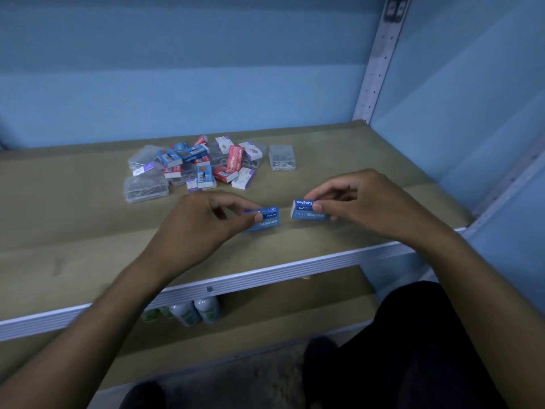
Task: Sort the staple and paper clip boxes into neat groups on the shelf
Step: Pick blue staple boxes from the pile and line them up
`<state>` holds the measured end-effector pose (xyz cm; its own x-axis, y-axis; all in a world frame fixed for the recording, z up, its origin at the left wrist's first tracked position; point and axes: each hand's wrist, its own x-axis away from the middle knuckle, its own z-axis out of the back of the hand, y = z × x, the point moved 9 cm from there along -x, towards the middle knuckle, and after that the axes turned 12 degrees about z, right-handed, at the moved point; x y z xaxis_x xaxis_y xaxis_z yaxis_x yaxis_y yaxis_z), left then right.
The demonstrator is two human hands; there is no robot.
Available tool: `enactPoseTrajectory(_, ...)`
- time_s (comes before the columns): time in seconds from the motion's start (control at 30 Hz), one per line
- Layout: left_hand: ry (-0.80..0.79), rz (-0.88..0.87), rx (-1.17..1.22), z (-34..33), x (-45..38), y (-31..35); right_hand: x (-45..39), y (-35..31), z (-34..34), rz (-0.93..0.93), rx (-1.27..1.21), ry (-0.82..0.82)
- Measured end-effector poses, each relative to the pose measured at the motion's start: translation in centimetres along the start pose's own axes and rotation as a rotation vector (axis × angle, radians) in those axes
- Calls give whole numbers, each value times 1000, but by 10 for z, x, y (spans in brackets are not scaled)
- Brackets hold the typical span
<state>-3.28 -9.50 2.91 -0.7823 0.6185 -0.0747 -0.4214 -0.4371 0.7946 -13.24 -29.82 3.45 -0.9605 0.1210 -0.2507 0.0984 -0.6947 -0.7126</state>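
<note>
The fingers (256,213) of the left hand (194,228) are curled narrow, with the thumb in front, pinching a blue staple box (264,220) that lies low on the shelf (73,231), label face up. The fingers (317,206) of the right hand (371,202) likewise pinch a second blue staple box (308,209), label reading away from the person, its base at or just above the board; contact cannot be confirmed. The two boxes sit near each other with a small gap between, both on the near side of the mixed pile (194,166), toward the front edge. The pile holds red, blue and white-purple cartons jumbled over clear plastic cases; one clear case (281,157) stands apart just to its right. Judgement: the step in hand is starting a blue staple group in front of the pile. To do it well, turn the right-hand box so both labels read the same way, bring the long sides flush, set both flat, and release only once they are square to the shelf edge. Keep the group well clear of the pile so later reaches do not disturb it. Most sorting remains undone.
</note>
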Motion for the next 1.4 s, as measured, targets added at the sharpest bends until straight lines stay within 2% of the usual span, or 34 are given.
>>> enactPoseTrajectory(0.23,-63,-46,48,-61,-21,43,27,36,49,-53,79,31)
enactPoseTrajectory(0.43,-73,-32,63,-90,-29,53,40,52,68,-92,129,-1)
enactPoseTrajectory(1.2,-69,-80,-2,-117,-26,58,56,69,76,-153,86,-10)
enactPoseTrajectory(1.33,-70,-80,-81,-99,-28,58,44,61,74,-141,96,-7)
enactPoseTrajectory(1.4,176,-12,-145,32,-21,11,-60,0,9,81,79,-29)
